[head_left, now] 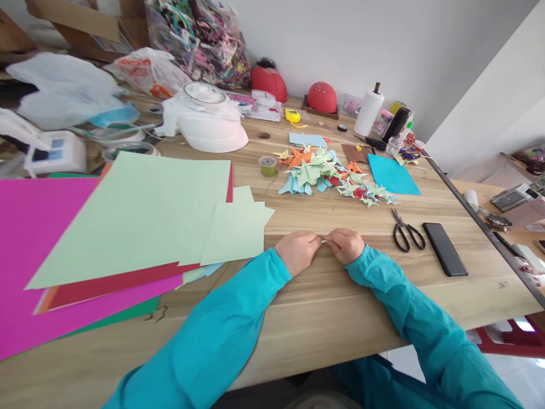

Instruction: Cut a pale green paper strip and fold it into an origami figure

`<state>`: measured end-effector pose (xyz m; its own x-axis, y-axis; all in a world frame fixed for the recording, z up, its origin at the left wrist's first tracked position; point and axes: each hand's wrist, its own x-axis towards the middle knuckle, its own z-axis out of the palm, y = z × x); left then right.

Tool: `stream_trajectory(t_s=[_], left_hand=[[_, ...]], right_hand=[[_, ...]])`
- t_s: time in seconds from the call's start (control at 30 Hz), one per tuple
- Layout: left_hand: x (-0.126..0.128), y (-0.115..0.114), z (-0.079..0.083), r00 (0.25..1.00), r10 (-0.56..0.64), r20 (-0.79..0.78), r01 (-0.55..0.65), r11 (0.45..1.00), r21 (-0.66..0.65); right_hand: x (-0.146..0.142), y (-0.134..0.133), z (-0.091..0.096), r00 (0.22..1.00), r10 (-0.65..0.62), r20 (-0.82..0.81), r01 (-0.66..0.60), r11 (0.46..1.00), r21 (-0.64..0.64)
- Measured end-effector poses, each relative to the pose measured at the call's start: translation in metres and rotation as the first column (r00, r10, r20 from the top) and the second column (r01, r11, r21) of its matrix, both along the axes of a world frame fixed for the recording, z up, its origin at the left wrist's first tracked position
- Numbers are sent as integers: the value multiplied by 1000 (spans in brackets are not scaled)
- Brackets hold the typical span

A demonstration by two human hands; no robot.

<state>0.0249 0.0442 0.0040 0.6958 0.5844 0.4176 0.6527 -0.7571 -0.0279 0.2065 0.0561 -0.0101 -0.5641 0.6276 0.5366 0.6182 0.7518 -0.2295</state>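
Note:
My left hand (pixel 299 251) and my right hand (pixel 346 245) meet over the wooden table, fingertips pinched together. Between them shows a sliver of a small pale piece of paper (pixel 324 241), mostly covered by the fingers. Beyond the hands lies a heap of folded paper stars (pixel 313 170) in green, orange and blue, with smaller stars (pixel 369 195) trailing to the right. Light green paper squares (pixel 236 233) lie just left of my left hand, beside large green sheets (pixel 149 210). To the right of my right hand rest black-handled scissors (pixel 406 230).
A phone (pixel 445 248) lies right of the scissors. Behind the stars are a turquoise sheet (pixel 394 174), a thread spool (pixel 268 166) and a yellow tape measure (pixel 293 116). Magenta paper (pixel 38 244) covers the left side. Plastic bags (pixel 63 88) and a white bottle (pixel 368 112) stand at the back.

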Motion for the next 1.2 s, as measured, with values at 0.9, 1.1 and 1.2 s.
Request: stream_trajectory(t_s=[0.9,1.1,1.2], left_hand=[[1,1,0,990,-25,136,18,999,47],[1,0,3,997,-37,73,33,998,54],[1,-2,4,996,-65,62,59,994,91]], right_hand=[[0,-2,1,994,53,-95,-52,999,16],[-3,-4,3,992,95,-79,-88,992,95],[-3,-5,3,995,89,-51,-83,989,123]])
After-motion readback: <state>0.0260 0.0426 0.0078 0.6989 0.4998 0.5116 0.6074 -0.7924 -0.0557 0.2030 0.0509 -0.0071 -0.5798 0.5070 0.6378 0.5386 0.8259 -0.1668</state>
